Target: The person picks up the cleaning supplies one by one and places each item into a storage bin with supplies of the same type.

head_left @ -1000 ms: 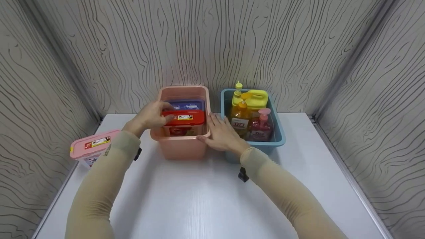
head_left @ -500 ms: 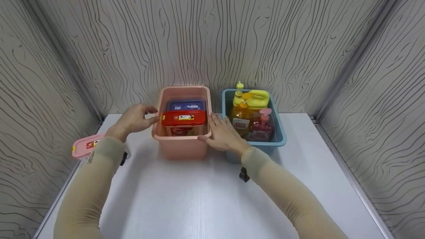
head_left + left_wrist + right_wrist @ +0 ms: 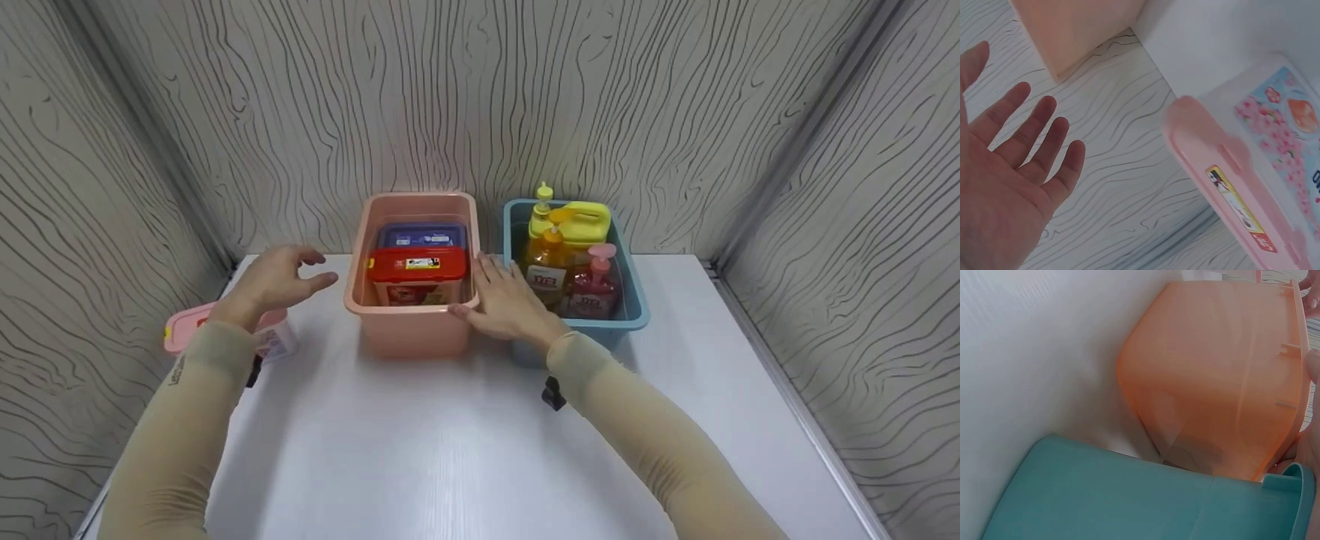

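Observation:
My left hand [image 3: 271, 281] hovers between the pink bin [image 3: 416, 330] and a pink-lidded container [image 3: 276, 337], holding nothing. Its fingers are spread in the left wrist view, where the container's pink lid [image 3: 1224, 180] and flowered side show. My right hand [image 3: 508, 304] rests with extended fingers on the pink bin's right rim, close to the blue bin [image 3: 637, 307]. Inside the pink bin, a red-lidded container [image 3: 418, 274] sits in front of a blue-lidded one [image 3: 422, 235]. In the right wrist view, only part of the right hand shows at the edge, past the bins' outer walls.
The blue bin holds a yellow jug [image 3: 589, 223], an orange pump bottle [image 3: 547, 262], a dark pink pump bottle [image 3: 592, 289] and a yellow pump top [image 3: 544, 193]. Patterned wall panels [image 3: 480, 97] enclose the white table [image 3: 435, 450] behind and at both sides.
My left hand has let go of the red-lidded container and moved left and out of the pink bin, over toward the pink-lidded container. The right hand stays at the rim.

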### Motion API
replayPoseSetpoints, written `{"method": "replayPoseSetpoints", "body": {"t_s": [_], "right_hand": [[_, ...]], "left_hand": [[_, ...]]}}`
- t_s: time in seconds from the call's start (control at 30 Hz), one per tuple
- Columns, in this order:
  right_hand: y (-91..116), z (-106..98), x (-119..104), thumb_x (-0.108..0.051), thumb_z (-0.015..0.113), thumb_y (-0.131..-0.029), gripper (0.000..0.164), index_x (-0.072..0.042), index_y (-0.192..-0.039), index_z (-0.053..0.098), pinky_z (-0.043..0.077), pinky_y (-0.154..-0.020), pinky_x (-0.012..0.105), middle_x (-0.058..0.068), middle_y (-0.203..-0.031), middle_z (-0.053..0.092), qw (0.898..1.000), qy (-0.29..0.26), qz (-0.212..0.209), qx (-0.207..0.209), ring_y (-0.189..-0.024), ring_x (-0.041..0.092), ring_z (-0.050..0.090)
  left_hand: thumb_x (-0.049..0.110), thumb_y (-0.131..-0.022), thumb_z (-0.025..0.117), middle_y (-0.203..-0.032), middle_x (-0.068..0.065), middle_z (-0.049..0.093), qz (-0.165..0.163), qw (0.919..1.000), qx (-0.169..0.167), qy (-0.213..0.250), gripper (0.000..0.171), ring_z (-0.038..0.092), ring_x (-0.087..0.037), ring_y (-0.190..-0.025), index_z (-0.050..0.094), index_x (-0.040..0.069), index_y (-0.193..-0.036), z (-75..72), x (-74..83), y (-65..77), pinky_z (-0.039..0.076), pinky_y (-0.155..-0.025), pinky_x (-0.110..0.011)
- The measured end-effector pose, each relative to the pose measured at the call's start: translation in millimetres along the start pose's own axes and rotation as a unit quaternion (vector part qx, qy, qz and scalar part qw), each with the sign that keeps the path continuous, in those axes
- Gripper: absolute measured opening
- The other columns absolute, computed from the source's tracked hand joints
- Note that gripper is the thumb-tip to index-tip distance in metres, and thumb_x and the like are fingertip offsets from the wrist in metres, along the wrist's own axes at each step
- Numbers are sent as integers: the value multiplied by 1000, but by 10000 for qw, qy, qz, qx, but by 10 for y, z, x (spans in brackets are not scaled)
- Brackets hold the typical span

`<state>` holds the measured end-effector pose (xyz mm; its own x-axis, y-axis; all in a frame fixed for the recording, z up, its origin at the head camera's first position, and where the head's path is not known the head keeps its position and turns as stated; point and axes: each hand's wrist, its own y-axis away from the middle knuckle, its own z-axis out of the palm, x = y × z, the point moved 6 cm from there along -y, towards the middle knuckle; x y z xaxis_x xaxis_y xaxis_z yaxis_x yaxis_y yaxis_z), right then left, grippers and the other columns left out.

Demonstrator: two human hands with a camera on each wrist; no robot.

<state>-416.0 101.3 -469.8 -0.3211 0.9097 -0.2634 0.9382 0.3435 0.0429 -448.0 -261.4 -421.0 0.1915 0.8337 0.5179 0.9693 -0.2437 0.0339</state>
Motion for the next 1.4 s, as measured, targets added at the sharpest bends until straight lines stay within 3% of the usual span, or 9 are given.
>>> {"method": "replayPoseSetpoints", "body": {"t_s": [0.37,0.6,0.83,1.0,1.17,1.4], "right_hand": [[-9,-6,-10,-87,40,-103,115,-10,-182,8,6,-146,63,12,-192,7,10000,77,10,36,-180,36,9],[-14,2,-4,-88,41,-103,116,-10,-182,7,4,-146,62,12,-192,6,10000,55,8,-12,-180,36,8],[-21,3,3,-89,39,-103,116,-10,-182,8,2,-146,61,11,-192,5,10000,-6,-1,-23,-180,35,7],[-19,10,11,-89,39,-102,116,-10,-182,7,2,-146,61,11,-192,4,10000,-4,61,-40,-180,35,6],[-19,17,7,-88,40,-103,116,-11,-182,6,1,-146,61,10,-192,4,10000,27,52,-59,-181,34,6],[-17,14,2,-88,40,-103,115,-11,-182,6,0,-146,60,10,-192,3,10000,36,52,-68,-181,34,5]], "left_hand": [[69,-102,70,-160,-30,62,-274,9994,-41,-224,82,66,-47,-133,64,5,-153,23,-375,196,53,-116,-75],[74,-97,75,-161,-33,59,-510,9986,-38,-142,92,54,-55,-148,63,1,-152,43,-689,329,43,-122,-80],[68,-93,83,-139,-30,73,-332,9986,237,-332,91,68,-44,-122,68,-4,-146,55,-914,420,56,-110,-71],[64,-94,84,-137,-31,75,-179,9978,432,-470,85,70,-44,-118,72,-8,-139,41,-1022,472,59,-104,-69],[60,-93,85,-143,-35,69,-246,9957,619,-651,77,63,-53,-128,74,-5,-134,8,-1138,554,52,-108,-75],[59,-91,88,-161,-42,49,-679,9934,710,-595,82,43,-65,-147,72,-6,-137,-24,-1318,649,35,-120,-84]]}}
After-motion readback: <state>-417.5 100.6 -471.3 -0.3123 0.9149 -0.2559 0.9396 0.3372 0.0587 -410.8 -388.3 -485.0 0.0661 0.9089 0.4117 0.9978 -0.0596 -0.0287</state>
